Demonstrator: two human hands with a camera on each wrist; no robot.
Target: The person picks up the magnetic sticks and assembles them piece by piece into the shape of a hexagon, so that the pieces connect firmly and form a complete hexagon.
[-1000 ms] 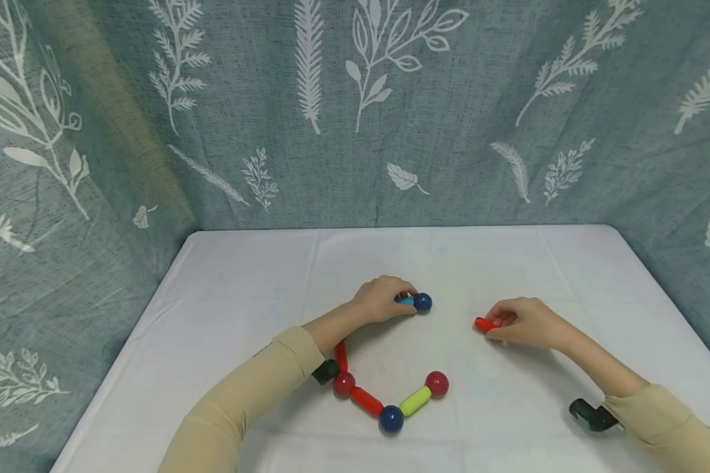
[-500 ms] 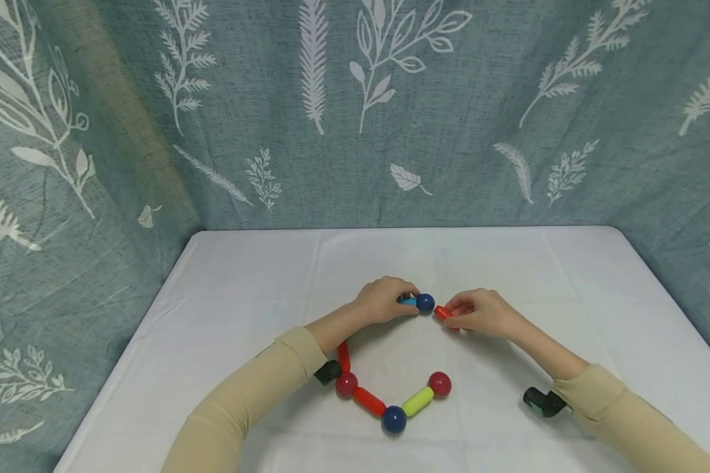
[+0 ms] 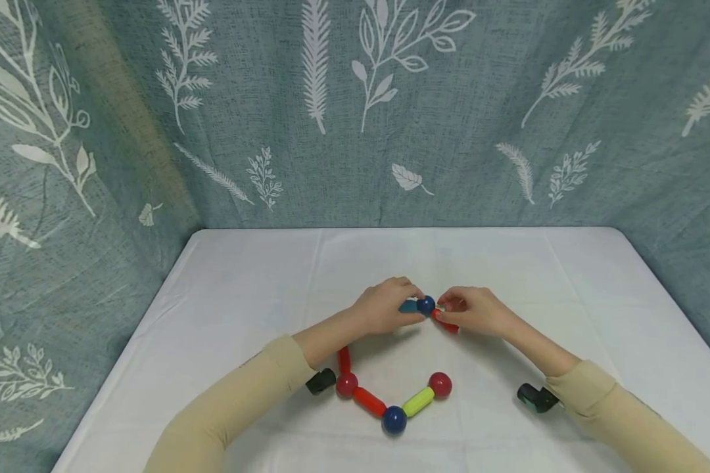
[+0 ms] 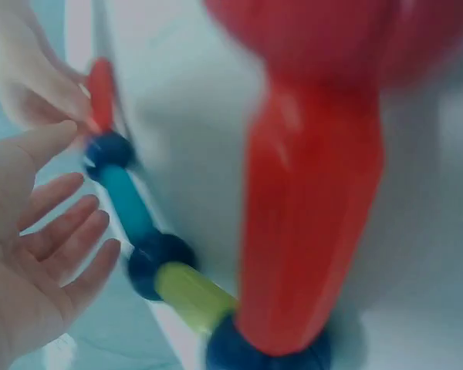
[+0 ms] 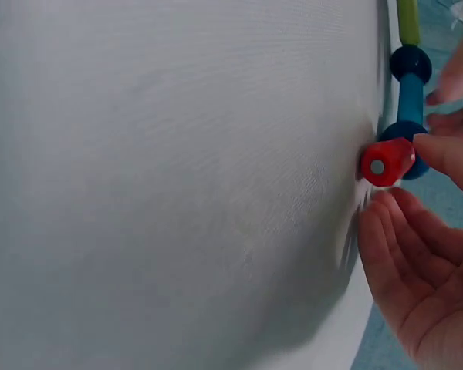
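Note:
My left hand (image 3: 383, 306) hovers around a light-blue rod (image 3: 408, 307) and the navy ball (image 3: 426, 305) at its end. In the left wrist view its fingers (image 4: 85, 231) are spread and stand apart from the rod. My right hand (image 3: 478, 310) is at a short red rod (image 3: 450, 326) that meets the same ball. In the right wrist view the right thumb overlaps the red rod's side, with the other fingers (image 5: 386, 231) loosely extended below it. A pale dot marks the rod's free end. Beyond the blue rod come another navy ball (image 5: 410, 63) and a yellow-green rod (image 5: 407, 21).
The chain continues nearer me: a red rod (image 3: 344, 360), a dark red ball (image 3: 346, 385), another red rod (image 3: 369, 401), a navy ball (image 3: 394, 420), a yellow-green rod (image 3: 419, 401) and a dark red end ball (image 3: 440, 385). A white cloth (image 3: 497, 420) covers the table; patterned curtains (image 3: 331, 164) surround it.
My right hand has brought the red rod leftward to the navy ball, and its fingers have loosened. The left hand's fingers have come off the blue rod, shifting slightly toward the ball.

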